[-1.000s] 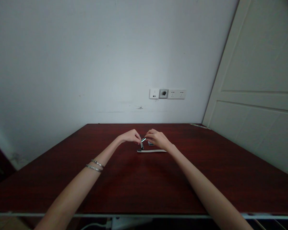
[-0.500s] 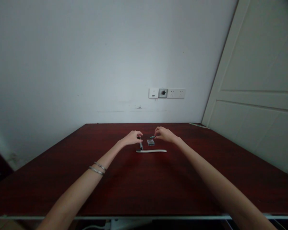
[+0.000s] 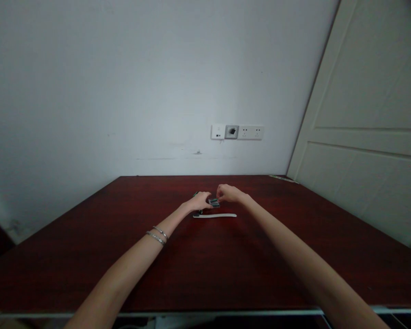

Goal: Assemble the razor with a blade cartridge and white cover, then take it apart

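Observation:
A small clear plastic case lies on the dark red table between my hands. My left hand is at its left edge, thumb and fingers closed about that side. My right hand is pinched at the case's far right edge. A small green strip shows at its fingertips, over the case; whether it touches the case I cannot tell. Nearer to me lies a long, thin white strip with a dark left end. A dark piece by that end is mostly hidden under my left hand.
The dark red tabletop reaches back to a pale wall. Wall sockets with a black plug sit above its rear edge. A white panelled door stands along the right side.
My left hand has moved right, from the dark upright piece by the white strip to the clear case. The right hand has shifted slightly left and lowered the green strip over the case.

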The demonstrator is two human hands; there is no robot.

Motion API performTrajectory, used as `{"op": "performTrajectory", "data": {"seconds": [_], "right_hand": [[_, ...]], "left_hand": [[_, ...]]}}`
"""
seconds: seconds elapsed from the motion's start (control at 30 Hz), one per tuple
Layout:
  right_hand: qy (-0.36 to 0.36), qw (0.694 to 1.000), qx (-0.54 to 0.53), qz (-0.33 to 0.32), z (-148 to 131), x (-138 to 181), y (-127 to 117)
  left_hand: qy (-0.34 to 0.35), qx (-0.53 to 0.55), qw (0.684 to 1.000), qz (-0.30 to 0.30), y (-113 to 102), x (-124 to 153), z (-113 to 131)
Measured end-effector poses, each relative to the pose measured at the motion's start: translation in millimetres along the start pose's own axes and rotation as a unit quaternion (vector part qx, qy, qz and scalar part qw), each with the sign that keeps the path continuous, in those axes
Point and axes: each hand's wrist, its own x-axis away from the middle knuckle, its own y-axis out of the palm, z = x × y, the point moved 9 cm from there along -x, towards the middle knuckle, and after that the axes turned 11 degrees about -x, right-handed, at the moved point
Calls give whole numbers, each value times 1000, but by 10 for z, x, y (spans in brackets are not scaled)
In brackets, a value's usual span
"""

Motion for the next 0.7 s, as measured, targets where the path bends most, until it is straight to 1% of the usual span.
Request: {"op": "performTrajectory", "data": {"seconds": [0.2,0.53,0.7], "right_hand": [[4,1000,17,-18,9,-49,44],[3,999,16,-28,26,-75,115],[16,999,8,-45,28,-68,135]], "left_hand": [[-16,-5,1000,-6,13,-41,12],[-14,1,1000,0,46,-79,-21],[-11,-2,1000,2,65,-94,-41]]}}
